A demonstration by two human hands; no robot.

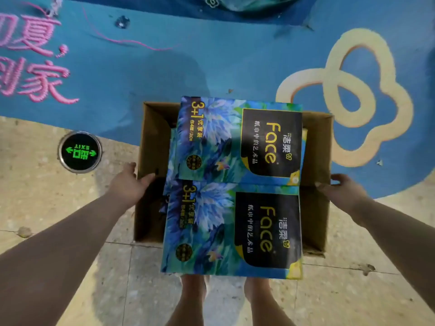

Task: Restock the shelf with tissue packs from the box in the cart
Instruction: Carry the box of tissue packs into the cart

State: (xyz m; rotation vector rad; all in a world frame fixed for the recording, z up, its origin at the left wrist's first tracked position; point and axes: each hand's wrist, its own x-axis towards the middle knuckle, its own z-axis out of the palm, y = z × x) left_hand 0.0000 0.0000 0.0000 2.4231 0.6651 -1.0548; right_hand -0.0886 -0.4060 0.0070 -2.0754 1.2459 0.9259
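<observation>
I look straight down on an open brown cardboard box (pixel 153 137) held above the floor. Two blue floral tissue packs with black "Face" labels stick out of its top: one at the far side (pixel 235 137), one nearer me (pixel 226 231). More packs show beneath them at the left. My left hand (pixel 128 182) grips the box's left wall, fingers over the rim. My right hand (pixel 341 187) grips the right wall the same way. No cart or shelf is in view.
Beige tiled floor lies below me, with my bare legs (pixel 226 302) under the box. A blue floor graphic (pixel 211 62) with pink characters and a cream flower outline covers the far floor. A round green EXIT floor light (pixel 80 151) sits at the left.
</observation>
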